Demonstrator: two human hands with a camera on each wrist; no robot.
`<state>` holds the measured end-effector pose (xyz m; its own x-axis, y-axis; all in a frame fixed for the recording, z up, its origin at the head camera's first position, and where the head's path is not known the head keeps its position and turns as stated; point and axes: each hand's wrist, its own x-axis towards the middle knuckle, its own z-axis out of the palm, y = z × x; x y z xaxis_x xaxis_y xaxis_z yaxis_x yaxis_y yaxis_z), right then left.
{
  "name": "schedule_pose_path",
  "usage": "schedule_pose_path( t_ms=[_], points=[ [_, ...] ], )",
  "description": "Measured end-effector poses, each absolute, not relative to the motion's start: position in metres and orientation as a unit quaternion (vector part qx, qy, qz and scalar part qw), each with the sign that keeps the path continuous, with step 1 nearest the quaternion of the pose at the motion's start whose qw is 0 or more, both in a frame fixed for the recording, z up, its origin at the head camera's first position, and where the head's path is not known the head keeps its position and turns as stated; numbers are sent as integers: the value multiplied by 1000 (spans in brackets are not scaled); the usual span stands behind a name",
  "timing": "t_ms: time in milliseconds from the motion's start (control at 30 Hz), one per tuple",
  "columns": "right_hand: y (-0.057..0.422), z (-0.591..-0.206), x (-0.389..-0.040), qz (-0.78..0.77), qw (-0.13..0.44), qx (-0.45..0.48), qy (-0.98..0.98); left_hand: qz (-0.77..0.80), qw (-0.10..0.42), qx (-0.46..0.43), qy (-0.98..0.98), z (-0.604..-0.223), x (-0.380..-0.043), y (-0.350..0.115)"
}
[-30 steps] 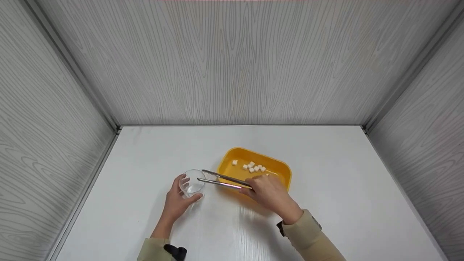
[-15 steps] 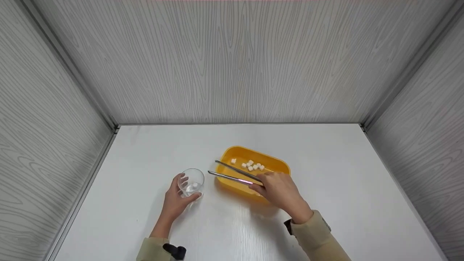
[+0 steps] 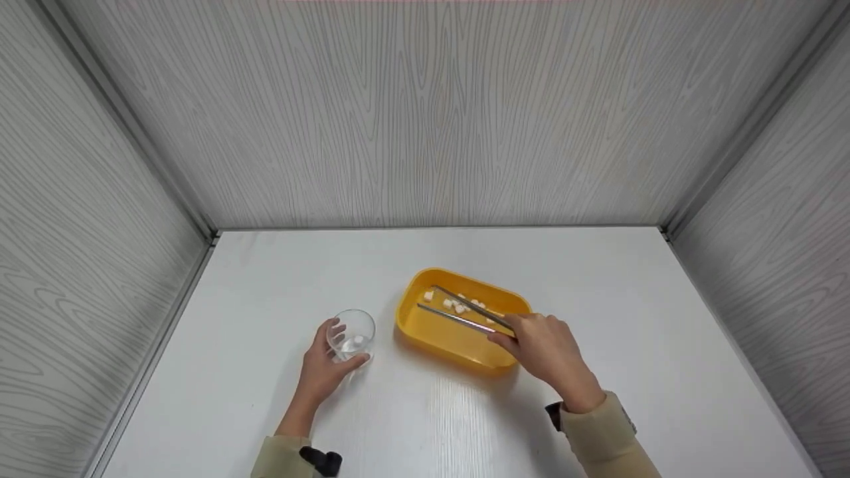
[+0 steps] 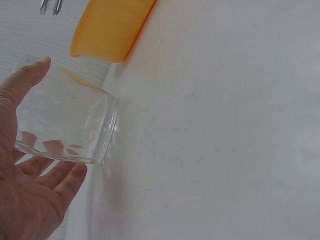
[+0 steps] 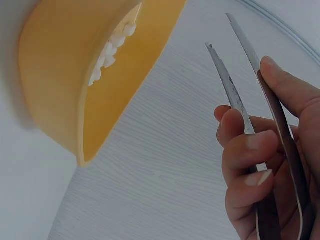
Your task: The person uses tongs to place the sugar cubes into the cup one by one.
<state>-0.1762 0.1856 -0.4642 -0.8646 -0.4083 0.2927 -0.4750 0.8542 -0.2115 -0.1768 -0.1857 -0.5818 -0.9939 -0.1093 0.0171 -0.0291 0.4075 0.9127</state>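
Observation:
A clear glass cup (image 3: 341, 346) stands upright on the white table, with a white cube (image 3: 358, 340) at its bottom. My left hand (image 3: 322, 368) holds it from the side, thumb and fingers round the wall. To the right lies a yellow tray (image 3: 425, 344) with several small white cubes (image 3: 459, 309) in it. My right hand (image 3: 550, 350) grips long metal tweezers (image 5: 230, 87) at the tray's right end. Their tips stand apart with nothing between them, above the tray and toward its left end. One tweezer arm partly covers the cubes in the head view.
White table surface (image 3: 265, 279) surrounds the tray and cup. Grey wood-patterned panels (image 3: 425, 133) rise at the back and on both sides. The tray's left rim is a short gap from the cup.
My right hand has drawn the tweezers rightward from over the cup to above the tray. A white cube now shows in the cup. My left hand keeps its place.

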Motion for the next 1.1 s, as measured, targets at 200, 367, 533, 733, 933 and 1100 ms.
schedule_pose_path(
  t_ms=[200,367,533,733,933,1100],
  points=[
    [203,-467,-177,139,116,212,-960,-543,35,40,-838,-582,-177,-186],
    [217,-470,-176,128,114,195,-966,-551,37,35,-833,-582,-178,-187],
    [230,-473,-175,114,109,186,-970,-557,39,25,-829,-583,-178,-188],
    [244,-476,-174,97,82,168,-978,-554,41,29,-831,-583,-177,-188],
    [252,-476,-174,75,62,162,-982,-554,39,33,-831,-583,-178,-188],
    [257,-475,-175,59,51,160,-984,-551,38,31,-833,-583,-178,-188]
  ],
)
